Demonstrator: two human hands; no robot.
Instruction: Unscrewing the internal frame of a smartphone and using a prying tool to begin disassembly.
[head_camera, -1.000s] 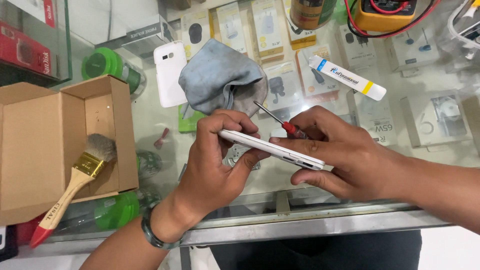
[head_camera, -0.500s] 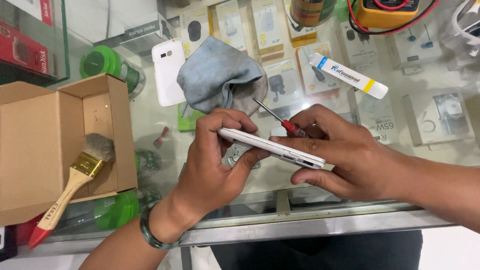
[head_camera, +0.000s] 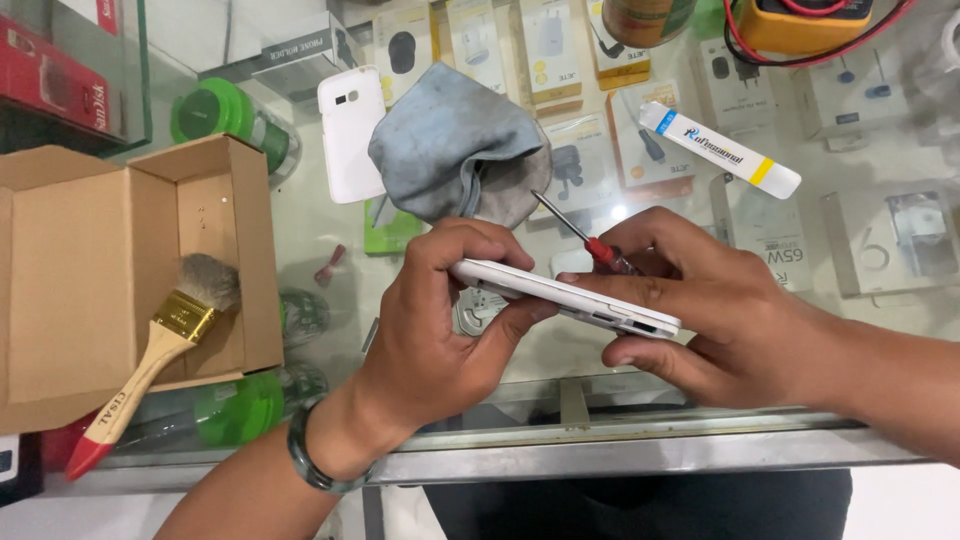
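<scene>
Head view: left hand (head_camera: 430, 330) and right hand (head_camera: 720, 310) both clamp the white phone (head_camera: 565, 298) edge-up above the glass surface (head_camera: 330, 230), steadying it, with the screwdriver (head_camera: 580, 235) tucked in the right at 12 o'clock.

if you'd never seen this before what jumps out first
At the centre, the left hand and right hand grip a slim white phone edge-on above the glass counter, the right hand also holding a red-handled screwdriver. Just behind lies a crumpled grey cloth. On the left, a paintbrush rests across an open cardboard box.
</scene>
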